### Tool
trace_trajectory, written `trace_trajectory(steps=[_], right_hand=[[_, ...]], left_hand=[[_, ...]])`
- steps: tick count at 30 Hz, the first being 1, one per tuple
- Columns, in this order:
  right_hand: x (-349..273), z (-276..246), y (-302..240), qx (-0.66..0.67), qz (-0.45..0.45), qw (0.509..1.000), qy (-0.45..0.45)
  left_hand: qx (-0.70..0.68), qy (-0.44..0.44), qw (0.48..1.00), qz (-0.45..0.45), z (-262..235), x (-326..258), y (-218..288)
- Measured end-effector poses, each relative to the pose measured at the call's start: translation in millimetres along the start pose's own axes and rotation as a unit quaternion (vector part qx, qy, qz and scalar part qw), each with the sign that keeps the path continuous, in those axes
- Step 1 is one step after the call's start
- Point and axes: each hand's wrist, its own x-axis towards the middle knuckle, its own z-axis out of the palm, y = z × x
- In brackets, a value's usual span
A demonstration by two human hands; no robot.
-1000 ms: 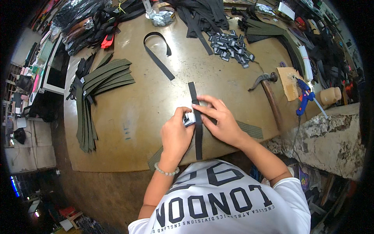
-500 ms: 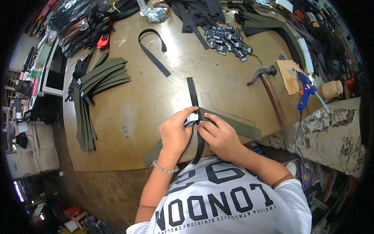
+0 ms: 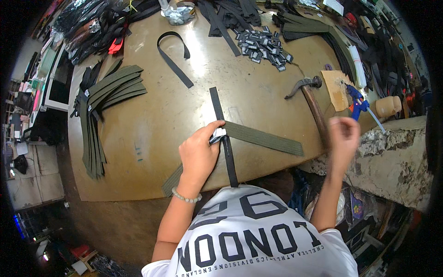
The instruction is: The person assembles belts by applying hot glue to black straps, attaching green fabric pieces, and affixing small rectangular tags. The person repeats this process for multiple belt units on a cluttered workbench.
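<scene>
At the centre of the frame, a narrow black flat webbing strap (image 3: 229, 160) crosses a wide olive-green ribbed webbing strap (image 3: 267, 138). The left hand (image 3: 198, 150) grips both at the crossing, beside a small white piece (image 3: 220, 133). At centre right, the blurred right hand (image 3: 345, 134) is near a blue glue gun (image 3: 359, 106); whether its fingers hold anything, I cannot tell.

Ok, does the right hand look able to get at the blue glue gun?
Probably yes: the right hand appears raised close to the blue glue gun, nothing visible stands between them, and the hammer lies off to the left.
</scene>
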Motion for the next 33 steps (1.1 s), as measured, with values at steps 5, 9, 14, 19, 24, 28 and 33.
trace_trajectory(steps=[5, 9, 14, 19, 24, 28, 33], right_hand=[[95.3, -39.0, 95.2, -0.037, -0.047, 0.983, 0.174], [119.0, -35.0, 64.9, -0.221, 0.098, 0.969, 0.051], [56.4, 27.5, -40.5, 0.026, -0.03, 0.945, -0.325], [33.2, 88.9, -88.5, -0.045, -0.191, 0.868, -0.455], [36.2, 112.0, -94.1, -0.083, -0.148, 0.85, -0.499], [36.1, 117.6, -96.6, -0.107, -0.142, 0.846, -0.503], [30.2, 110.9, -97.2, -0.124, -0.16, 0.843, -0.498]], left_hand=[[-0.08, 0.052, 0.995, -0.023, -8.3, -0.3, 1.1], [-0.071, 0.044, 0.996, -0.03, -18.0, -18.7, 2.6], [-0.006, 0.031, 0.999, -0.018, -11.1, -27.7, -2.4], [0.008, 0.042, 0.999, -0.003, -8.2, -24.2, -5.0], [0.008, 0.046, 0.999, -0.004, -7.6, -24.4, -4.1], [0.013, 0.044, 0.999, 0.0, -6.6, -23.9, -5.7], [0.014, 0.05, 0.999, 0.0, -6.8, -23.8, -5.3]])
